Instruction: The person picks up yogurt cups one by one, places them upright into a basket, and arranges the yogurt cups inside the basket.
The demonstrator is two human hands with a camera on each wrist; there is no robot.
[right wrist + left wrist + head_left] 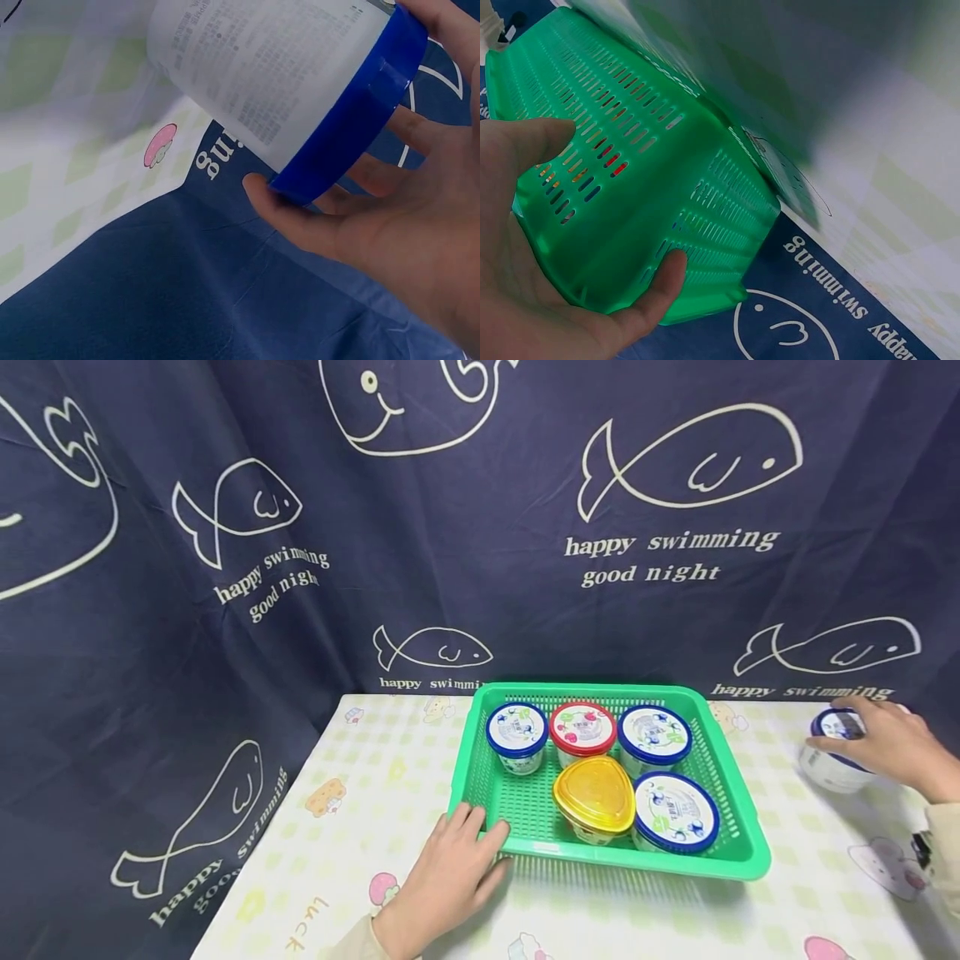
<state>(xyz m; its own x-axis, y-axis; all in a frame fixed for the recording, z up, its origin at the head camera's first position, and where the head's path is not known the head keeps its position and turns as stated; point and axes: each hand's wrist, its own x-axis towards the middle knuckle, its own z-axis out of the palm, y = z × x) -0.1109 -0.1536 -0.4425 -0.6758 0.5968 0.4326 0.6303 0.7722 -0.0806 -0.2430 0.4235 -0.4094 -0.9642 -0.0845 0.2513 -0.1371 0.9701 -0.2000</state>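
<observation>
My left hand (442, 885) grips the front left corner of a green plastic basket (731, 760), with fingertips over the rim and the thumb against the slotted outer wall (622, 247). At the far right, my right hand (896, 739) holds a white tub with a blue lid (836, 772), fingers and thumb around the lid. Small print covers the tub's side (262, 67) in the right wrist view. Whether its base touches the table cannot be told. Inside the basket stand blue-lidded tubs (517, 727), a red-lidded tub (583, 728) and a tub with a yellow rounded-triangular lid (595, 793).
A tablecloth (337, 852) with pale green checks and cartoon prints covers the table. Behind it and to the left hangs a dark blue curtain (465, 552) with white fish drawings, close to the basket's back rim.
</observation>
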